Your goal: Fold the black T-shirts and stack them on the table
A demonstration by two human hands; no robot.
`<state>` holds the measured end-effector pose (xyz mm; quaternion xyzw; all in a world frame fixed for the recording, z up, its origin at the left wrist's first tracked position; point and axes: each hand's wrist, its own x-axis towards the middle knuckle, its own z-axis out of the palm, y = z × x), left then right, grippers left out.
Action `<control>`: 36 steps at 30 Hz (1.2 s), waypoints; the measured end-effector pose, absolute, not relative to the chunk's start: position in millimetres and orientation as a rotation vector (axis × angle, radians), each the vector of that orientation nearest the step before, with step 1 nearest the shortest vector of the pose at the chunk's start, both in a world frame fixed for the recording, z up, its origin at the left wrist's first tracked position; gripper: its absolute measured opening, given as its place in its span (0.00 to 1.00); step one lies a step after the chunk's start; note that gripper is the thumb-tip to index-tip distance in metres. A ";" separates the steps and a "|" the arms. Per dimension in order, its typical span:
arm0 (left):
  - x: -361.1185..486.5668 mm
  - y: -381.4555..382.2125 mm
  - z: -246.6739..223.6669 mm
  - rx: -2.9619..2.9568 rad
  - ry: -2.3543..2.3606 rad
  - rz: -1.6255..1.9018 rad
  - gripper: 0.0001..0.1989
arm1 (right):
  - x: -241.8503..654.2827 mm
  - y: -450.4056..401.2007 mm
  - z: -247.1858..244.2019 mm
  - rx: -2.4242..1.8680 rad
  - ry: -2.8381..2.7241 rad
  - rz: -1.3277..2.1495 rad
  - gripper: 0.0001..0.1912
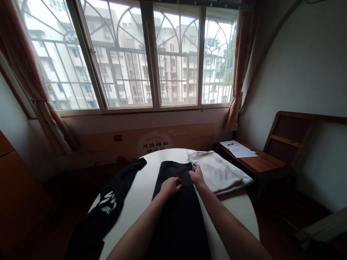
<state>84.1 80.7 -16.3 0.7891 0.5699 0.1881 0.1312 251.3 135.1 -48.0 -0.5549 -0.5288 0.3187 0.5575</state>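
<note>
A long black garment, folded into a narrow strip like a pair of trousers, lies down the middle of the white round table. My right hand pinches its far right corner between thumb and fingers. Bent fingers of my left hand rest on the cloth a little nearer to me; the thumb is slightly apart, and no bunched fabric shows there. To the left, another black garment with white lettering hangs over the table edge. A folded light grey cloth lies just right of my right hand.
At the right, a wooden side table bears white papers and a pen. A wooden chair stands behind it. Beyond the round table are a printed cardboard panel, barred windows and tied curtains. An orange-brown cabinet stands left.
</note>
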 end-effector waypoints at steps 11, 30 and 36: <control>65.3 102.6 -50.3 2.080 1.628 0.897 0.12 | 238.9 161.6 -76.8 -1.437 -1.428 0.547 0.31; 4.6 141.7 -41.0 2.045 1.388 1.271 0.31 | 193.6 126.5 -56.0 -0.698 -2.144 0.794 0.15; -5.9 137.3 -42.4 2.139 1.407 1.170 0.20 | 206.8 129.6 -50.1 -0.760 -2.185 0.848 0.14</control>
